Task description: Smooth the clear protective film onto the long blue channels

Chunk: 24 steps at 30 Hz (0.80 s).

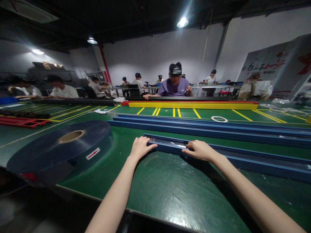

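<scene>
A long blue channel-shaped rail point(167, 148) lies across the green table in front of me, its open trough facing up. My left hand point(141, 148) grips its left end, with the fingers over the end and the thumb along the near wall. Further right, my right hand point(201, 150) curls over the same rail, fingertips inside the trough and thumb at the near wall. A glossy, see-through strip point(173, 144) shows in the trough between my hands. Whether my fingers also pinch this strip is hidden.
To the left sits a large roll of dark, glossy film point(89, 136) with a cardboard core. More blue rails point(194, 127) lie beyond mine, then yellow and red rails point(194, 105) and a white ring point(219, 119). Across the table a person in a purple shirt point(173, 87) sits working.
</scene>
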{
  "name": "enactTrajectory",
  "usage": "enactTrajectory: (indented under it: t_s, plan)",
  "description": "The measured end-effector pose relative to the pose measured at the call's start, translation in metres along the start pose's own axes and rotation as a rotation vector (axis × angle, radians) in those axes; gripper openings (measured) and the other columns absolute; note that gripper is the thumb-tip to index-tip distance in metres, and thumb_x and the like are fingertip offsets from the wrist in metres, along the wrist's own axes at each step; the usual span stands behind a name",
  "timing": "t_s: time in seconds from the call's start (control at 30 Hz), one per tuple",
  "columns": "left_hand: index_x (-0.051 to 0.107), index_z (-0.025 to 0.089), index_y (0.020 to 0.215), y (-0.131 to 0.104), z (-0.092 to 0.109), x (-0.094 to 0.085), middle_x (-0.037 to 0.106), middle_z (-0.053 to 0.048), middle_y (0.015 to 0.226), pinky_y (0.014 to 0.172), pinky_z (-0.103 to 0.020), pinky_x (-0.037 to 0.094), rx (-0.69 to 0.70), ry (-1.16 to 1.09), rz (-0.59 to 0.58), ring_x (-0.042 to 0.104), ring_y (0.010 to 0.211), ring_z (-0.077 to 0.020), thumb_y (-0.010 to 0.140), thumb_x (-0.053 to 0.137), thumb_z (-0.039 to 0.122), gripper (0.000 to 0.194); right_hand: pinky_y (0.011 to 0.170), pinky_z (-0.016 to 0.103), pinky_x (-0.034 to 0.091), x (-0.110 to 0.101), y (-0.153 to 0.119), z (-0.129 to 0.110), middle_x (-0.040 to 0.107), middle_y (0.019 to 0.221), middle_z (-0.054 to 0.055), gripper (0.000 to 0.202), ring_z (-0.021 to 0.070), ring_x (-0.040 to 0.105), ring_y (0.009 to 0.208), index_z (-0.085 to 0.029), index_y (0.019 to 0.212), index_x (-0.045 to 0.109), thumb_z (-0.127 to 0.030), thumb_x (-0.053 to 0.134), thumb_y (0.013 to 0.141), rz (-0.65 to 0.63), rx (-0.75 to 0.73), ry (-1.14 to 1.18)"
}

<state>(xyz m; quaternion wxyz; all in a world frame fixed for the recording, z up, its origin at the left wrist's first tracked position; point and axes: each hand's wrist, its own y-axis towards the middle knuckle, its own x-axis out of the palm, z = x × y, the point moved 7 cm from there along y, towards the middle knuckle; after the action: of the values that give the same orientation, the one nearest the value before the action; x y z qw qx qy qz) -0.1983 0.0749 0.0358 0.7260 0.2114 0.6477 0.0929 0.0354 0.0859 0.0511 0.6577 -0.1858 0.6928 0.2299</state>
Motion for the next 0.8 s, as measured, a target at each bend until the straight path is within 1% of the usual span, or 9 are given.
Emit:
enactTrajectory:
  t_s: [0.1,0.33,0.47,0.6,0.7,0.8]
  plan:
    - [0.061,0.02,0.082,-0.001,0.0,0.001,0.064,-0.003,0.088,0.074,-0.029,0.037,-0.01,-0.02,-0.008,0.055,0.088,-0.0198,0.078,0.043,0.061,0.045,0.056,0.024,0.034,0.002,0.004,-0.009,0.067,0.079,0.007,0.048,0.0181,0.06,0.071,-0.02,0.077,0.066,-0.053,0.031,0.084,-0.027,-0.071,0.009]
    - [0.062,0.02,0.082,-0.001,0.001,-0.001,0.063,-0.003,0.088,0.074,-0.027,0.038,-0.026,-0.033,-0.025,0.053,0.088,-0.0186,0.079,0.043,0.059,0.043,0.057,0.024,0.033,0.005,0.02,-0.023,0.067,0.082,0.008,0.046,0.0184,0.06,0.073,-0.018,0.079,0.066,-0.052,0.033,0.083,-0.041,-0.081,-0.006]
    - [0.062,0.02,0.082,0.0,-0.001,-0.004,0.064,-0.002,0.088,0.077,-0.029,0.036,-0.05,-0.036,-0.042,0.054,0.088,-0.0174,0.088,0.034,0.048,0.04,0.057,0.024,0.033,0.005,0.028,-0.035,0.067,0.081,0.009,0.048,0.0189,0.06,0.073,-0.018,0.079,0.065,-0.052,0.033,0.083,-0.047,-0.113,-0.012]
    - [0.062,0.018,0.083,-0.001,-0.014,-0.006,0.066,-0.005,0.089,0.077,-0.031,0.035,-0.17,0.031,-0.024,0.056,0.089,-0.0188,0.093,0.026,0.038,0.043,0.057,0.024,0.033,0.006,0.037,-0.045,0.067,0.081,0.009,0.047,0.0186,0.06,0.072,-0.018,0.08,0.065,-0.053,0.034,0.082,-0.062,-0.13,-0.022]
    - [0.063,0.018,0.082,-0.003,-0.026,-0.004,0.067,-0.006,0.09,0.075,-0.03,0.037,-0.275,0.034,-0.049,0.058,0.09,-0.0202,0.092,0.026,0.037,0.043,0.057,0.024,0.034,0.007,0.043,-0.052,0.067,0.082,0.009,0.044,0.0185,0.06,0.073,-0.019,0.081,0.066,-0.051,0.036,0.082,-0.072,-0.138,-0.031]
    - [0.064,0.019,0.083,-0.005,-0.03,-0.002,0.067,-0.007,0.092,0.074,-0.03,0.039,-0.334,-0.014,-0.072,0.06,0.09,-0.0208,0.092,0.025,0.037,0.043,0.059,0.024,0.035,0.009,0.05,-0.061,0.067,0.083,0.009,0.041,0.0191,0.061,0.075,-0.019,0.08,0.065,-0.048,0.037,0.082,-0.061,-0.161,-0.041]
